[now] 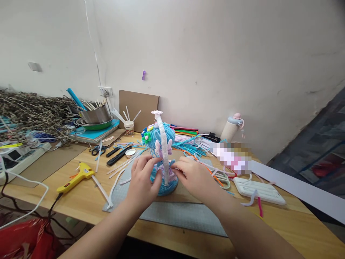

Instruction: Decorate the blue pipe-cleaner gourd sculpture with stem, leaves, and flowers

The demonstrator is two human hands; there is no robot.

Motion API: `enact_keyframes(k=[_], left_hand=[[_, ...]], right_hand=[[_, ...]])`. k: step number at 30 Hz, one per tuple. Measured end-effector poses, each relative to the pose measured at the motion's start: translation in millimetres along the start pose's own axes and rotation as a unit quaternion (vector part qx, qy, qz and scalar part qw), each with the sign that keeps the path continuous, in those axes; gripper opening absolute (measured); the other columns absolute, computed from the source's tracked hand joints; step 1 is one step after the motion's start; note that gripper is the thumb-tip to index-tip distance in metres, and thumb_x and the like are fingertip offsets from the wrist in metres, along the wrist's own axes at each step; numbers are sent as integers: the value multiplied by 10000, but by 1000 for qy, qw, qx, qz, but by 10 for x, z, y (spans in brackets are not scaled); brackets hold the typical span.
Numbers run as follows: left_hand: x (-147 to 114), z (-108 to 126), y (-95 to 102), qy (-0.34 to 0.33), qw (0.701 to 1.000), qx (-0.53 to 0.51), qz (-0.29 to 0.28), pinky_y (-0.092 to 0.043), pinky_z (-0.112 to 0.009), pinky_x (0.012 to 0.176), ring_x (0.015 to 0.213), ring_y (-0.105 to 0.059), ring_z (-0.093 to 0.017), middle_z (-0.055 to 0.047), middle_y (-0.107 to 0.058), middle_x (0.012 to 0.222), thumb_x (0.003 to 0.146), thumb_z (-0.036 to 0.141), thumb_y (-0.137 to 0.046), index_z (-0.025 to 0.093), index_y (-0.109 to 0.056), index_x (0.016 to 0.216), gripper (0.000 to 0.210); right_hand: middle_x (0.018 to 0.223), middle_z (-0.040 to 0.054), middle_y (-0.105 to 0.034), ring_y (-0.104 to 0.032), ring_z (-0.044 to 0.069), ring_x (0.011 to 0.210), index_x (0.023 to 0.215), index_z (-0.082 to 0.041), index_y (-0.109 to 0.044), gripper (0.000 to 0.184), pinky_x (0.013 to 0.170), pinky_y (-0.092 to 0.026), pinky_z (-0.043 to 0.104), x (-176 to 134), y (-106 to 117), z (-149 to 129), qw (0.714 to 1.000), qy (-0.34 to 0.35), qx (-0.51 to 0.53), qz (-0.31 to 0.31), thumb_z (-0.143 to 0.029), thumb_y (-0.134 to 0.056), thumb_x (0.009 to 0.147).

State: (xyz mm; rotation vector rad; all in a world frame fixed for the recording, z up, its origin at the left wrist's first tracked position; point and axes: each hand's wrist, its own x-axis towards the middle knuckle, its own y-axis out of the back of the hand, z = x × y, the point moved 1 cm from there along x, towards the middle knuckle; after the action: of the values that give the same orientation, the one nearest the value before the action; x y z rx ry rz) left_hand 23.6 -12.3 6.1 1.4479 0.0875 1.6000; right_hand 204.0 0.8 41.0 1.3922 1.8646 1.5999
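Observation:
A pipe-cleaner craft (pixel 165 144) stands upright on the mat, with a rounded blue top, small coloured flowers, a pinkish butterfly shape and a round blue base. In front of it rises a white wrapped stem (pixel 164 142), tipped by a white flower (pixel 156 113). From the left, my left hand (pixel 144 178) has its fingers curled against the lower part, near the stem. On the other side my right hand (pixel 195 178) closes thumb and forefinger at a small blue piece (pixel 171 163) beside the stem. The fingertips of both hands are partly hidden.
A yellow glue gun (pixel 78 177) lies left, its stick touching the grey cutting mat (pixel 188 216). Behind are black cutters (pixel 118 156), scissors (pixel 97 150) and loose pipe cleaners (pixel 188 144). A white case (pixel 260 190) and a bottle (pixel 231 127) stand right; cardboard (pixel 137 108) leans at the back.

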Motion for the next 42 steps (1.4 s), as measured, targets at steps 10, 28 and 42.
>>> enact_keyframes(k=[10,28,42], left_hand=[[69,-5,-45,29,999,-22,-2,-414,-406,897,1009,-525,-233,-73,-560,1008,827,169,-554,200,-631,935,136],[-456,102,-239,375,818,-373,-226,-370,-232,427,433,-476,-100,-6,-631,649,758,444,-607,162,-640,929,332],[-520,27,-284,379,826,-377,-180,-450,-264,580,664,-608,-167,-73,-708,777,708,425,-661,150,-707,849,312]], right_hand=[[1007,86,-663,-632,218,863,1069,-205,-651,279,663,-432,311,-161,-205,71,999,-17,-25,-14,-187,-409,932],[642,-39,-551,-566,134,559,806,-219,-522,191,472,-444,250,-429,-748,63,808,-206,552,5,-348,-653,754],[929,52,-685,-657,198,877,939,-188,-623,252,687,-548,324,-583,-975,-146,645,-239,725,34,-272,-691,712]])
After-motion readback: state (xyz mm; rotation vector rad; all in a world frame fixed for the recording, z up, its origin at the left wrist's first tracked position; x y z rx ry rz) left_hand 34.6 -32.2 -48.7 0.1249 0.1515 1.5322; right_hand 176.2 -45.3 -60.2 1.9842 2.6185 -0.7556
